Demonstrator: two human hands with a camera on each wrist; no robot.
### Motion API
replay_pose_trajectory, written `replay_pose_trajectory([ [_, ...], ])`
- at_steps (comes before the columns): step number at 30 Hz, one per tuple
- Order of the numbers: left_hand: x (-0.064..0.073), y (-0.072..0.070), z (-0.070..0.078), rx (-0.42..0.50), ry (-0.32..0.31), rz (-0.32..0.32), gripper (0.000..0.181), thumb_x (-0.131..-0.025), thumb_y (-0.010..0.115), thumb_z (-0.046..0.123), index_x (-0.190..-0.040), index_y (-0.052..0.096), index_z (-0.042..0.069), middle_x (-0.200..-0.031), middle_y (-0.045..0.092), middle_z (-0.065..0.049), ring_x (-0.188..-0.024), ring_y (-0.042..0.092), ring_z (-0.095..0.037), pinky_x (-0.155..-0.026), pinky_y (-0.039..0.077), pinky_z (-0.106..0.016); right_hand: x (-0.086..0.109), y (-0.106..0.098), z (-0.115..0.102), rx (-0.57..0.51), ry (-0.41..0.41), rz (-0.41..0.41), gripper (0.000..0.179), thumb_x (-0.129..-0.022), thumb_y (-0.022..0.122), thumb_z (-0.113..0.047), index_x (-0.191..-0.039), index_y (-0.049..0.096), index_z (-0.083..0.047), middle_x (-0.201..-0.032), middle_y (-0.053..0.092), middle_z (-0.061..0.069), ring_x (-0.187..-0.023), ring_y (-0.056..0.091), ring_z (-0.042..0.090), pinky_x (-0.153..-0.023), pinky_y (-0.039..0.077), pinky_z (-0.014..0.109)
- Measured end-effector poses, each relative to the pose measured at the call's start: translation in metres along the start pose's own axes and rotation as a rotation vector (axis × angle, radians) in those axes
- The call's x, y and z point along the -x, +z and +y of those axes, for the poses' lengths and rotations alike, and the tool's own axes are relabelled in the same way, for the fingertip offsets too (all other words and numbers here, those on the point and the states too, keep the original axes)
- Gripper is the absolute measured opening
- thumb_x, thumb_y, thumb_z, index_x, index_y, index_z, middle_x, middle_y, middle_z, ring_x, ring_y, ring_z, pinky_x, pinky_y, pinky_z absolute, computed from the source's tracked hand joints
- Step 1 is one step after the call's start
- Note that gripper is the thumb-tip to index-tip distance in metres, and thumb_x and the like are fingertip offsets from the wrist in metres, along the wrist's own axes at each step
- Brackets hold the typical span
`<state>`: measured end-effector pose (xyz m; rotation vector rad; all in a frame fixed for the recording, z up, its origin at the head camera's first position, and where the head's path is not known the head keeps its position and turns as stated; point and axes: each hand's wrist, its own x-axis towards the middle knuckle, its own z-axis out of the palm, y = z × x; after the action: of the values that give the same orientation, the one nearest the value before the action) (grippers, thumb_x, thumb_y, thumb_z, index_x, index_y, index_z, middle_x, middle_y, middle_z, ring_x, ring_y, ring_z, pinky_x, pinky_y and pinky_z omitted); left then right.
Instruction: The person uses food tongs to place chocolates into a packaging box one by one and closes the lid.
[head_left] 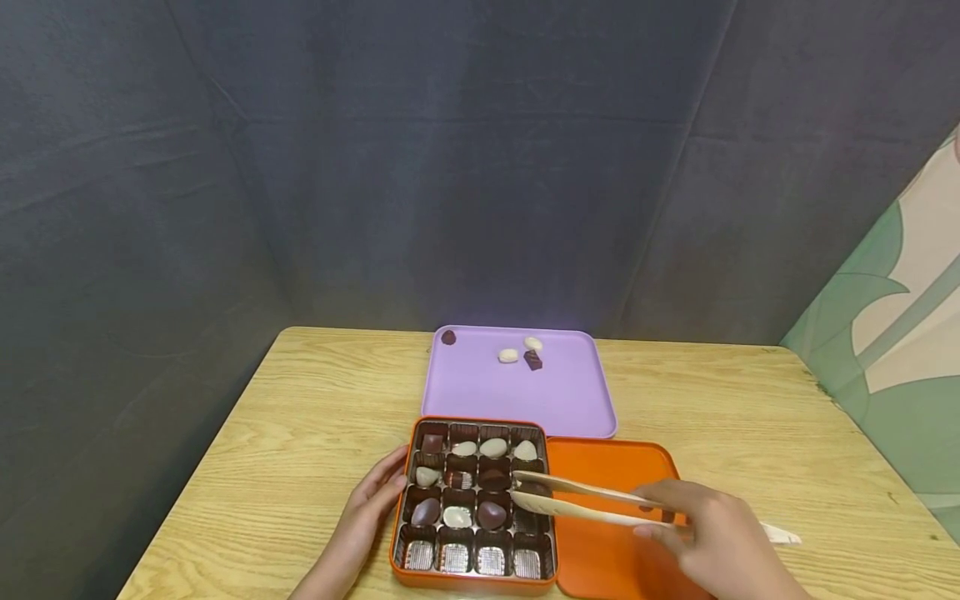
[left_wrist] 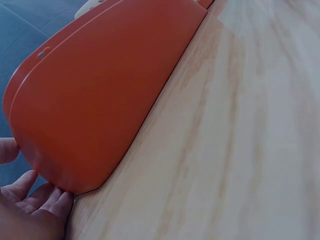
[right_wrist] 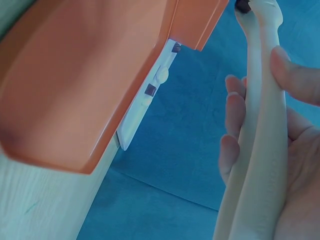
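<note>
An orange tin (head_left: 472, 583) holds a dark brown divided insert with chocolates in its upper rows. They are dark, white and purplish; one is a white oval (head_left: 493, 448), another a purplish one (head_left: 491, 515). Silvery ridged floors show in the front row. My left hand (head_left: 367, 508) rests against the tin's left side, fingertips at its lower corner in the left wrist view. My right hand (head_left: 720, 533) grips pale tongs (head_left: 585, 512), their tips over the right column. In the right wrist view a dark chocolate (right_wrist: 242, 6) sits between the tips.
An orange lid (head_left: 607, 567) lies right of the tin, under the tongs. Behind stands a lilac tray (head_left: 480, 392) carrying several dark and white chocolates, among them a dark one (head_left: 532, 360). All rest on a wooden table (head_left: 285, 433); dark cloth (head_left: 465, 167) hangs behind.
</note>
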<state>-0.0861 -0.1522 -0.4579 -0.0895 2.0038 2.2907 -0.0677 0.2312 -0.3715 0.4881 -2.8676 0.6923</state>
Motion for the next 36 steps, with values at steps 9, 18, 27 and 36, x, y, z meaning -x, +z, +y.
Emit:
replay_pose_trajectory([
  [9,0.001,-0.001,0.0,-0.007,-0.006,-0.01,0.044,-0.084,0.052,0.027,-0.127,0.041,0.02,-0.13,0.039,0.001,-0.119,0.033,-0.013,-0.1,0.02,-0.038,0.003,-0.002,0.001,0.037,-0.024,-0.047,0.032,-0.066,0.064,-0.052,-0.093,0.06,-0.036,-0.077,0.053,-0.024,-0.063,0.044,-0.003,-0.051,0.039,0.019],
  [18,0.001,-0.001,0.0,-0.006,-0.004,-0.01,0.044,-0.085,0.052,0.026,-0.127,0.041,0.019,-0.13,0.039,0.001,-0.119,0.034,-0.013,-0.098,0.025,-0.032,0.001,0.0,0.002,0.059,-0.034,-0.045,0.033,-0.066,0.066,-0.05,-0.095,0.059,-0.036,-0.078,0.051,-0.025,-0.063,0.043,-0.004,-0.051,0.038,0.019],
  [27,0.0,0.0,0.0,-0.004,0.001,-0.009,0.045,-0.085,0.052,0.026,-0.127,0.041,0.017,-0.13,0.039,-0.001,-0.119,0.034,-0.013,-0.093,0.031,-0.021,-0.003,0.001,0.0,0.083,0.036,-0.093,0.034,-0.065,0.066,-0.052,-0.095,0.058,-0.037,-0.076,0.051,-0.026,-0.063,0.044,-0.003,-0.053,0.039,0.021],
  [36,0.0,-0.001,0.001,-0.01,0.001,-0.009,0.044,-0.085,0.052,0.025,-0.127,0.041,0.018,-0.13,0.039,0.001,-0.119,0.034,-0.012,-0.094,0.03,-0.024,-0.01,0.004,0.003,0.063,-0.046,0.002,0.033,-0.066,0.066,-0.05,-0.093,0.061,-0.032,-0.071,0.048,-0.025,-0.058,0.042,-0.003,-0.049,0.038,0.02],
])
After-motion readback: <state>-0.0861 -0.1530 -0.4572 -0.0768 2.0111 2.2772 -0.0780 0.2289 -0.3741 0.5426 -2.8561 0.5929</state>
